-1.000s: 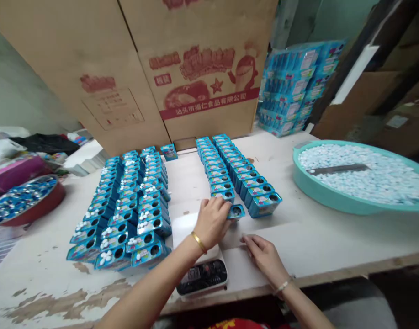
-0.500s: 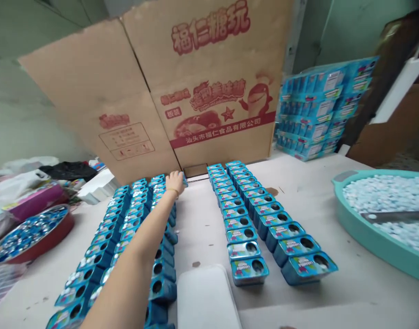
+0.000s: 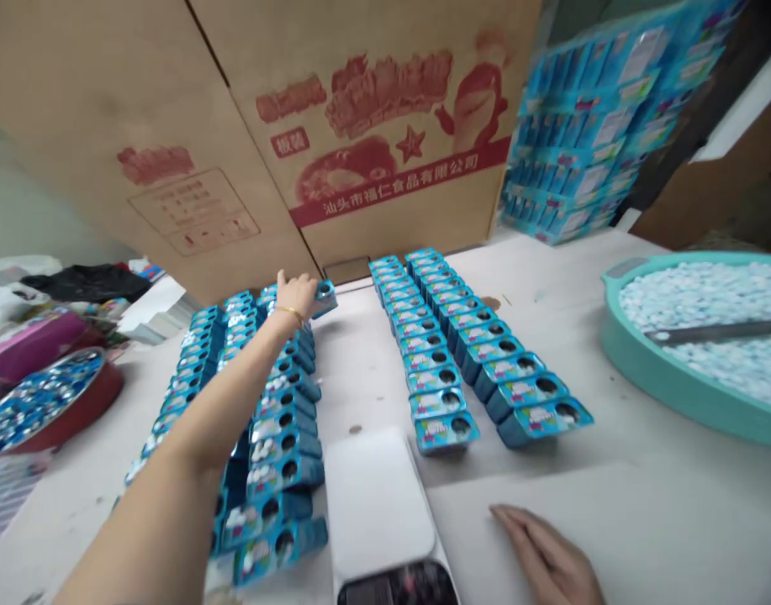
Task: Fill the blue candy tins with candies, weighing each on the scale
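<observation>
Head cam: L hand (image 3: 295,296) has moved from the scale (image 3: 376,504) out to the far end of the left tin block (image 3: 282,445), fingers closed on a blue tin (image 3: 325,296). R hand (image 3: 542,555) lies relaxed, fingers open, on the pale board (image 3: 612,538). Free room: table strip (image 3: 360,370) btwn the left block and right tin block (image 3: 479,353); teal basin (image 3: 618,353) of white candies sits far R.

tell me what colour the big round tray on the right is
The round plastic tray is mint green; its outer wall shows best in the head view, at the right.
</observation>
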The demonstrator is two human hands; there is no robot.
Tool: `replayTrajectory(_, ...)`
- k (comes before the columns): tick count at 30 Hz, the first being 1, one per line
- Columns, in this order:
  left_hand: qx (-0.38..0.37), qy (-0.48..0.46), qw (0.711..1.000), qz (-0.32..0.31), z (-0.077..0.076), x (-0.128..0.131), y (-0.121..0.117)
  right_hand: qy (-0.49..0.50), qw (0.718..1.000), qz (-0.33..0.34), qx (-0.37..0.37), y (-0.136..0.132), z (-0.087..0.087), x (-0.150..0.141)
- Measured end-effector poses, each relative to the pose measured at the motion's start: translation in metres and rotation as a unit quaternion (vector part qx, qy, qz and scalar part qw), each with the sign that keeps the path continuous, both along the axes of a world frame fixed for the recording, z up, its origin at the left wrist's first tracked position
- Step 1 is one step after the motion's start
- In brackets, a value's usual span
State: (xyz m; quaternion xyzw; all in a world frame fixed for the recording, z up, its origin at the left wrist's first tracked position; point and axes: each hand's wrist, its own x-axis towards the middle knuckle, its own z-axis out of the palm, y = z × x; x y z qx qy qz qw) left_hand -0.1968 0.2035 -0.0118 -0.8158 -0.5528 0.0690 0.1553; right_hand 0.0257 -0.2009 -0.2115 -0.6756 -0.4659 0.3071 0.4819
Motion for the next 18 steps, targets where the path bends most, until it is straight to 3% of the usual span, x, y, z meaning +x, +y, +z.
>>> replayTrajectory(3,-0.003,-0.025,0.994,-0.11,0.026,-0.009,-0.081,0.026,1.0,-0.008,-0.01,0.0,0.019,0.001)
replayTrajectory(5,-0.045,-0.033,0.983,-0.174,0.037,-0.015,-0.142,0.041,0.999,-0.003,-0.015,0.001,0.026,0.001)
replayTrajectory(7,-0.085,-0.039,0.973,-0.209,0.038,-0.017,-0.199,0.055,0.998,0.004,-0.018,0.0,0.03,0.001)
replayTrajectory(9,-0.111,-0.045,0.967,-0.223,0.03,-0.015,-0.244,0.069,0.997,0.012,-0.023,-0.002,0.034,0.004)
replayTrajectory(12,-0.133,-0.046,0.965,-0.22,0.011,-0.008,-0.279,0.125,0.991,0.018,-0.04,-0.002,0.038,0.009)
replayTrajectory(15,-0.143,-0.048,0.967,-0.205,-0.002,-0.005,-0.288,0.248,0.967,0.009,-0.054,0.0,0.041,0.014)
replayTrajectory(18,-0.116,-0.094,0.968,-0.202,-0.003,-0.011,-0.297,0.33,0.942,-0.001,-0.067,0.002,0.043,0.021)
